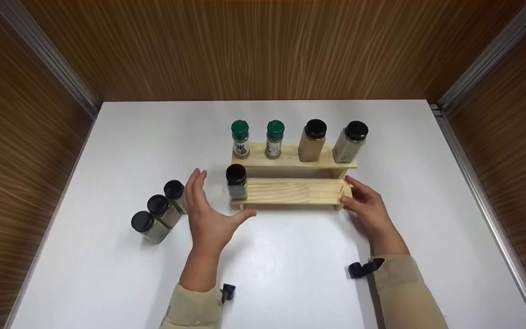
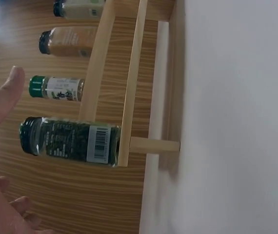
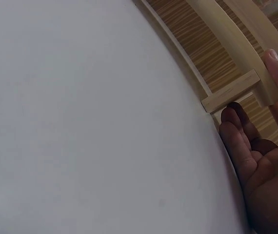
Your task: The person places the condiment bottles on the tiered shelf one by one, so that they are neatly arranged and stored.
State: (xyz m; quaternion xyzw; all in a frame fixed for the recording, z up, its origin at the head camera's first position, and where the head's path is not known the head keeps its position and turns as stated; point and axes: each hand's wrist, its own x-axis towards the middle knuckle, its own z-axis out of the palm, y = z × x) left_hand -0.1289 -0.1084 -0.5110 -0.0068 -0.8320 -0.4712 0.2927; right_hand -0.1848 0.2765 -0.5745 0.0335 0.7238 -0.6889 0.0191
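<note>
A two-tier wooden spice rack (image 1: pixel 290 194) stands on the white table. My right hand (image 1: pixel 369 208) grips the right end of its lower shelf, the thumb (image 3: pixel 274 61) on the wood and the other fingers around the end. To the left of the rack, my left hand (image 1: pixel 210 224) is spread wide and holds nothing. Closest to it on the rack is a black-capped jar (image 1: pixel 237 185) of dark green herbs, upright at the lower shelf's left end; the hand is apart from it. The left wrist view shows this herb jar (image 2: pixel 75 141) with its barcode label.
On the upper shelf stand two green-capped shakers (image 1: pixel 241 148) (image 1: pixel 274 148), a jar of tan powder (image 1: pixel 311 146) and a greyish jar (image 1: pixel 349 148). Three black-capped jars, the front one (image 1: pixel 155 230) greyish, stand left of my left hand. Wood-grain panels (image 1: pixel 263 50) enclose the table.
</note>
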